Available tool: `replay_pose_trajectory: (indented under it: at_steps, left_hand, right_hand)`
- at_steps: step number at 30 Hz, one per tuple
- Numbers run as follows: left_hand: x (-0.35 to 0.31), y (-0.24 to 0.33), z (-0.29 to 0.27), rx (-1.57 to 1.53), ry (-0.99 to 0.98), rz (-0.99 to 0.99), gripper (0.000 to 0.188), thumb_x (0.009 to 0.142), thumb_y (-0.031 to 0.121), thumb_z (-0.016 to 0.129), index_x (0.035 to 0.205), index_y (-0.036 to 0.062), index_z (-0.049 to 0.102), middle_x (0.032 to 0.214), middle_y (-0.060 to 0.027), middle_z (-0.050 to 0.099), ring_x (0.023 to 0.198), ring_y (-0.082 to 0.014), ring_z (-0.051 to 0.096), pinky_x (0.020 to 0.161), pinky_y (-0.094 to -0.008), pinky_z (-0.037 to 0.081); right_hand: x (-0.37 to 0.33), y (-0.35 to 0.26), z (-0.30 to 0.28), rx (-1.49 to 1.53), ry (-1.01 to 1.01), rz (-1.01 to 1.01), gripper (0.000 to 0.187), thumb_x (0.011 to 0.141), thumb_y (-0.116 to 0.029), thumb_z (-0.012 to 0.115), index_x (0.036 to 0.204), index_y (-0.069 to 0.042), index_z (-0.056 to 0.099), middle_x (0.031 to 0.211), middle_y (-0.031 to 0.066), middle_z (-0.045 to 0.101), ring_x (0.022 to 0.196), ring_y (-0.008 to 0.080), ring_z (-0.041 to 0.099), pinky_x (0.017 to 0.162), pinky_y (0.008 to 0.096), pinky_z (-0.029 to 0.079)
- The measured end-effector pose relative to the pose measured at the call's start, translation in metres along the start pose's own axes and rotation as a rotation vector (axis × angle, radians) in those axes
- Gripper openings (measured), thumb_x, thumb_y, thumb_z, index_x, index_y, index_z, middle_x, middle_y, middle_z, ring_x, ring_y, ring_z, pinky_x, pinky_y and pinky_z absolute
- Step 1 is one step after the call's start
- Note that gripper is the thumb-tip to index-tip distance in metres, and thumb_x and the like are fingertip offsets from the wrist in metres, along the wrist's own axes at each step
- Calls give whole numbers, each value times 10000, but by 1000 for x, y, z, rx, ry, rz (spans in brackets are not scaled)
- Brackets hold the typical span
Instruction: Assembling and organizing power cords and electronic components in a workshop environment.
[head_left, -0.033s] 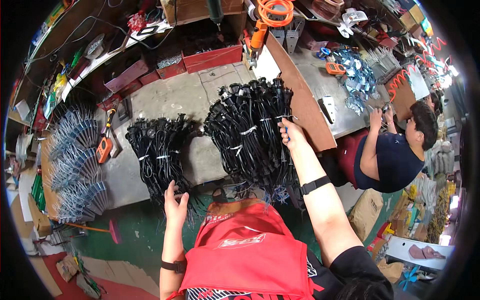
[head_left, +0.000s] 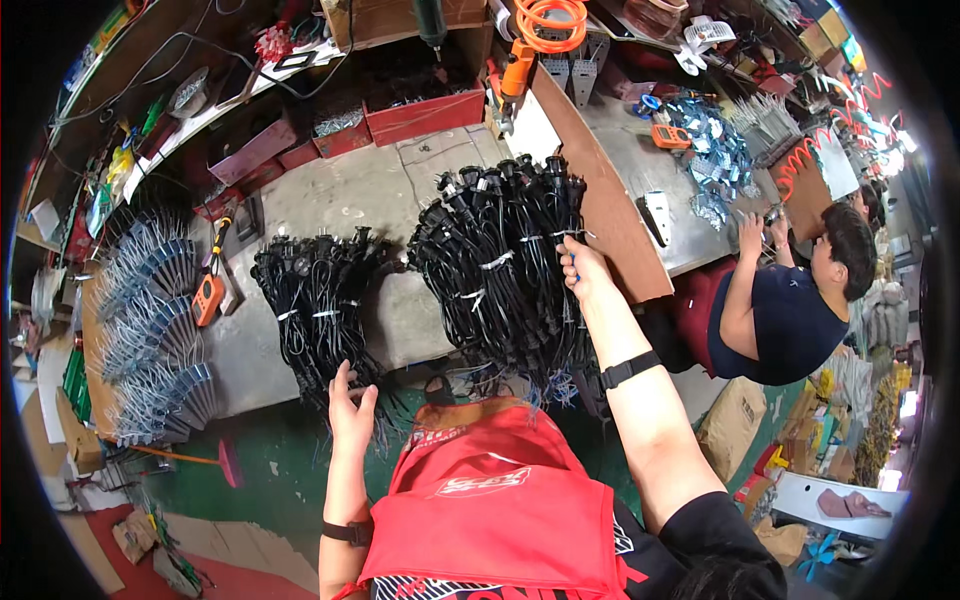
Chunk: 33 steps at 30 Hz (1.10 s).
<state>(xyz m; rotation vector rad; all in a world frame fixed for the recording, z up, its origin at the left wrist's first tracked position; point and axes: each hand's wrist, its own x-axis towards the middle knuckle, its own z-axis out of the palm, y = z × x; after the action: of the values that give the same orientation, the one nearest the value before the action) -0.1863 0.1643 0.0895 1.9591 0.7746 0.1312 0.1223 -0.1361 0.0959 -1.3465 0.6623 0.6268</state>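
My right hand [head_left: 583, 268] is closed at the right edge of a large heap of black power cords [head_left: 490, 260], which are tied in bundles with white ties. A bit of something blue shows between its fingers, too small to name. Plugs point toward the far side of the heap, and thin stripped wire ends hang over the table's near edge. To the left lies a smaller pile of tied black cords [head_left: 325, 290]. By its lower end is my left hand [head_left: 351, 408], open, with thumb and fingers apart and nothing in it.
Fanned stacks of grey metal parts with wires [head_left: 155, 330] stand at the table's left, beside an orange meter [head_left: 208, 299]. Red bins [head_left: 425, 115] line the back. An orange power tool [head_left: 517, 70] hangs above a brown board [head_left: 600, 200]. A co-worker [head_left: 780, 310] sits at right.
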Motion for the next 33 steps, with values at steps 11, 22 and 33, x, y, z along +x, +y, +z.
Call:
replay_pose_trajectory:
  at_steps: [11, 22, 33]
  left_hand:
    - [-16, -9, -9, -20, 35, 9, 572, 774, 18, 619, 1299, 42, 393, 1125, -146, 505, 788, -171, 598, 692, -270, 484]
    - [-32, -8, -9, -17, -15, -21, 553, 760, 2, 621, 1275, 44, 426, 1107, -131, 524, 775, -165, 605, 681, -269, 484]
    - [-42, 9, -8, 133, -26, 11, 541, 754, -10, 614, 1263, 52, 442, 1083, -129, 527, 769, -170, 611, 672, -276, 475]
  right_hand:
    - [-32, 6, 3, -1, -265, -17, 301, 909, -319, 503, 910, -22, 555, 583, -26, 423, 422, 37, 318, 364, 178, 229]
    - [-4, -26, -3, -208, -356, 235, 277, 894, -290, 506, 833, -24, 551, 559, -31, 429, 389, 18, 322, 322, 157, 232]
    - [-10, -14, 3, -311, -294, 93, 260, 904, -308, 489, 805, -72, 534, 562, -50, 401, 418, 38, 286, 363, 188, 212]
